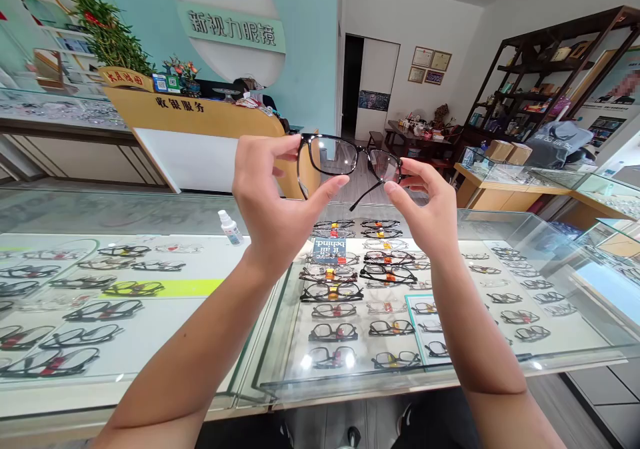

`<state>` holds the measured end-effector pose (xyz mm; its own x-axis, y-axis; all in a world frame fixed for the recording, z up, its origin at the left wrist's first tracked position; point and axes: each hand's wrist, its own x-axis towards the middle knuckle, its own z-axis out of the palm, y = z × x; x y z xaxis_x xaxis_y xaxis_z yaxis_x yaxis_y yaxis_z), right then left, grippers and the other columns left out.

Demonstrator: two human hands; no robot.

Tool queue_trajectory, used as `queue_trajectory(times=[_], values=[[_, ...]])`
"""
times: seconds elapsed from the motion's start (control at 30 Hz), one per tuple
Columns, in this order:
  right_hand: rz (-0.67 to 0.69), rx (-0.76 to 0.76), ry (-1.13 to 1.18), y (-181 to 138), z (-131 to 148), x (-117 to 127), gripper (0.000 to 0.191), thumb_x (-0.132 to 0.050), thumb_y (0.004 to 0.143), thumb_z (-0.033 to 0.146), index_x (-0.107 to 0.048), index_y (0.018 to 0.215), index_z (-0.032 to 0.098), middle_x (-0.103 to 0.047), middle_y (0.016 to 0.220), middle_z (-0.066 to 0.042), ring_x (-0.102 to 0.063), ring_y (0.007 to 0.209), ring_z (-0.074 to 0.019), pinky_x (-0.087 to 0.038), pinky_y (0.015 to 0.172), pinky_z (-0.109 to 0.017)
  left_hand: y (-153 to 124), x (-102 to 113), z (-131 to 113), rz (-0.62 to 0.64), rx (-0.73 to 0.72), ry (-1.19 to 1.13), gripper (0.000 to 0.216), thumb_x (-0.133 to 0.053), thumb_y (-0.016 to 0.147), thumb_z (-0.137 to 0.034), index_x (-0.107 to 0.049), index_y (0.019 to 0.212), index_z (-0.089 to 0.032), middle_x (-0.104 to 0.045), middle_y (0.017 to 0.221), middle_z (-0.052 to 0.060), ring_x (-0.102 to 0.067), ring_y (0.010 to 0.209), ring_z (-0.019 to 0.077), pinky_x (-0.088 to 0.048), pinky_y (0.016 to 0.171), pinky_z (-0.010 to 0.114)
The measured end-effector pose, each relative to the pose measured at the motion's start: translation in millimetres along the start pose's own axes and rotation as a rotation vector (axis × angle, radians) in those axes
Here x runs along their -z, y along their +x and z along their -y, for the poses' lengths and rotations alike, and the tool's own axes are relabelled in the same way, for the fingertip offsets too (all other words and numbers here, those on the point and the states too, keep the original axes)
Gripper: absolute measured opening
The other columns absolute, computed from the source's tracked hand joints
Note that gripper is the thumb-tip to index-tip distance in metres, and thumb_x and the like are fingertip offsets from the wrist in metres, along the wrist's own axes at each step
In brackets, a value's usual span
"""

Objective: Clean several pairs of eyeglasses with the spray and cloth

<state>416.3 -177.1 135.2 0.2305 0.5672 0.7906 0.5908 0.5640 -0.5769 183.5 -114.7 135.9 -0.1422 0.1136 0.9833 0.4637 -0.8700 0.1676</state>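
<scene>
A pair of black-framed eyeglasses (334, 155) is held up in the air above the glass counter, the lenses upright and the frame tilted down toward the right. My left hand (273, 192) pinches it at the left end, thumb below and fingers above. At the right end, my right hand (424, 199) has its thumb and fingers closed on the frame. One dark temple arm points down and left under the right lens. Below both hands lies the glass display case (350, 382), with several rows of eyeglasses (389, 274) inside.
A small white spray bottle (230, 228) stands on the counter left of my forearm. Another section of the case holds more eyeglasses (104, 310) at left. Beyond are a cashier desk (200, 126) with a potted plant (107, 32), and dark wooden shelves (545, 66) at right.
</scene>
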Motion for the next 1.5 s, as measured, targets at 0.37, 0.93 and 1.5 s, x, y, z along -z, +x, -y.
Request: queue_trajectory(times=[0.37, 0.93, 1.5], values=[[0.000, -0.006, -0.020, 0, 0, 0, 0.047, -0.083, 0.093, 0.055, -0.079, 0.129, 0.027, -0.085, 0.121, -0.008, -0.078, 0.101, -0.0262, -0.064, 0.099, -0.053, 1, 2, -3, 0.033, 0.053, -0.026, 0.069, -0.106, 0.075, -0.063, -0.075, 0.124, -0.026, -0.071, 0.112, 0.009, -0.071, 0.106, 0.0303, -0.054, 0.077, 0.047], [-0.048, 0.093, -0.059, -2, -4, -3, 0.046, -0.082, 0.096, 0.053, -0.074, 0.134, 0.028, -0.081, 0.130, -0.008, -0.078, 0.099, -0.0246, -0.064, 0.096, -0.051, 4, 1, 6, 0.093, 0.156, -0.071, 0.065, -0.104, 0.074, -0.067, -0.074, 0.122, -0.035, -0.070, 0.114, 0.006, -0.072, 0.107, 0.0313, -0.058, 0.083, 0.049], [-0.053, 0.098, -0.071, -2, -6, -3, 0.048, -0.080, 0.097, 0.054, -0.073, 0.137, 0.029, -0.081, 0.132, -0.009, -0.078, 0.099, -0.0251, -0.065, 0.098, -0.053, 4, 1, 3, 0.093, 0.180, -0.034, 0.066, -0.105, 0.070, -0.069, -0.074, 0.117, -0.035, -0.075, 0.114, 0.006, -0.075, 0.107, 0.0325, -0.062, 0.082, 0.050]])
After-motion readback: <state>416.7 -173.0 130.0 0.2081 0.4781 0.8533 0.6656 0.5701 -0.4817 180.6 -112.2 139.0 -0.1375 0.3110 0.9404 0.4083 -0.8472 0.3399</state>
